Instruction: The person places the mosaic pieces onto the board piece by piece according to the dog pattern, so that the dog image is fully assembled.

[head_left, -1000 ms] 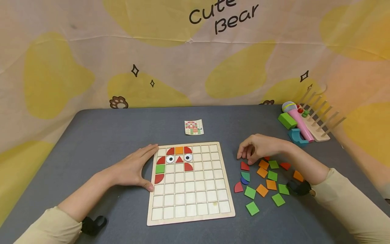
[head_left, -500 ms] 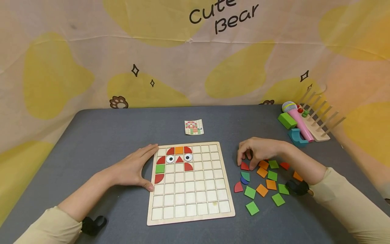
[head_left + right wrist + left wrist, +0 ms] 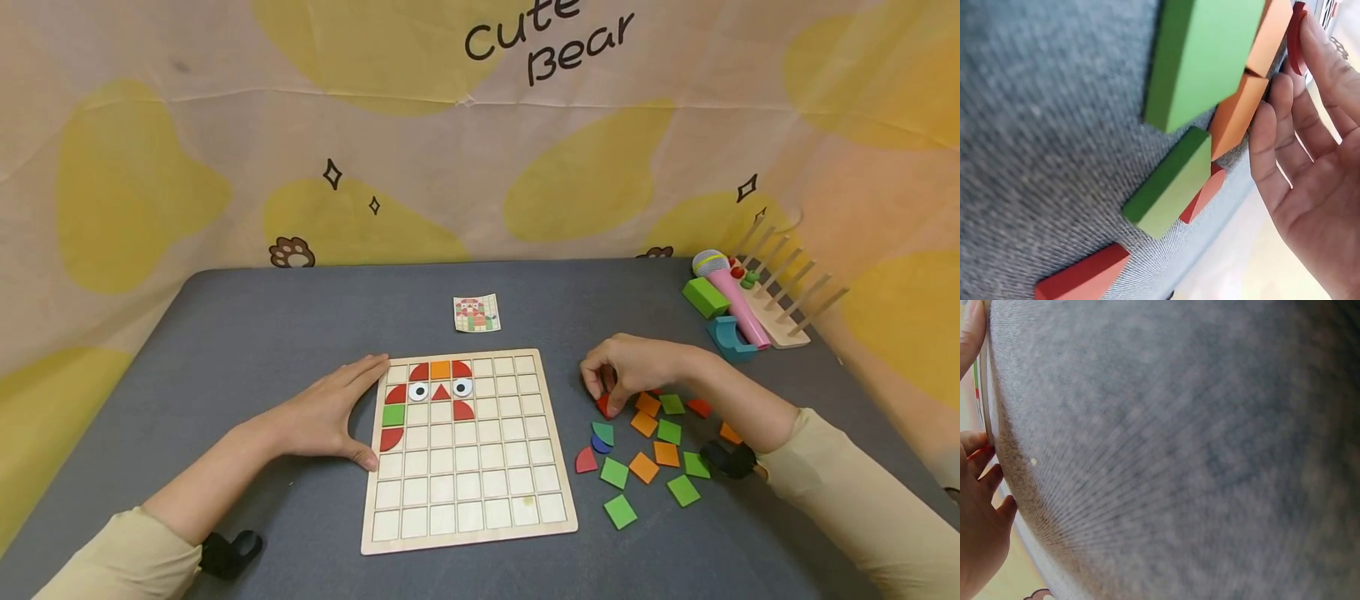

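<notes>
A flat red curved-edged tile (image 3: 1295,44) is pinched between thumb and finger of the right hand (image 3: 639,367), to the right of the pale wooden grid board (image 3: 468,486), whose left edge is touched by the spread-fingered left hand (image 3: 324,415).

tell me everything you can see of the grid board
The grid board is pale, wood-like and squarish, with a rim round seven rows of seven cells. It lies flat on the dark table. Red pieces, an orange piece, a green piece and two eye pieces lie in cells toward its far left. The left hand touches its left edge.
</notes>
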Demonstrator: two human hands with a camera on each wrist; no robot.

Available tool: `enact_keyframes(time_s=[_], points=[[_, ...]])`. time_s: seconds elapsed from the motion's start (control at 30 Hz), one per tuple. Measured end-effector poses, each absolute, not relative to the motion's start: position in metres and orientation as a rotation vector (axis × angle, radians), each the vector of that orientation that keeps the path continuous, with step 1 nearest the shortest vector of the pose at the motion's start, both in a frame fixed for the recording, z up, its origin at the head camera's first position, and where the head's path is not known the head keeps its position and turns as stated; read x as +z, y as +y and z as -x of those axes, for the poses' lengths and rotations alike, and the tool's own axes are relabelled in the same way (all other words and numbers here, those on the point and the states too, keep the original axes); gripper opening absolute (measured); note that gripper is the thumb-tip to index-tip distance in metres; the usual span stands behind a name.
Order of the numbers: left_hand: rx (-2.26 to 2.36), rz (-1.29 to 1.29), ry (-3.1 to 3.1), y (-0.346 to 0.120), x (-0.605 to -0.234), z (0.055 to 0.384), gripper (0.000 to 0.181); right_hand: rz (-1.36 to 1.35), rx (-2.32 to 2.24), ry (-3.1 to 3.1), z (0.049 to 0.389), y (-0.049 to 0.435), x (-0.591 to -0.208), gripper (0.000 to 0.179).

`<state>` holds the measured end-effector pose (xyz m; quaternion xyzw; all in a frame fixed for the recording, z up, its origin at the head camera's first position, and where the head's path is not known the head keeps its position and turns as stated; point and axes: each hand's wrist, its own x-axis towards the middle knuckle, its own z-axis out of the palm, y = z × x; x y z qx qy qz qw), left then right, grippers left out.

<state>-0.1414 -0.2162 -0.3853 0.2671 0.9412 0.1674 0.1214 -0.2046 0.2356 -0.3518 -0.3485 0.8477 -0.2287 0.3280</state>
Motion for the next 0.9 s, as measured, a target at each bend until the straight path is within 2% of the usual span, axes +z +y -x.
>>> enact_keyframes(time_s=[0.3,0.7,0.9], points=[[0.496,-0.761,2.739,-0.217,-0.386,0.141,0.132,0.891,-0.627,2.198,0.210,0.226,-0.349,0.010],[0.487,-0.757,2.743,-0.217,-0.386,0.142,0.133,0.948,-0.859,2.259,0.200,0.175,-0.335,0.013],[0.489,-0.756,2.745,-0.217,-0.385,0.142,0.132,0.889,-0.944,2.285,0.194,0.148,-0.338,0.014]])
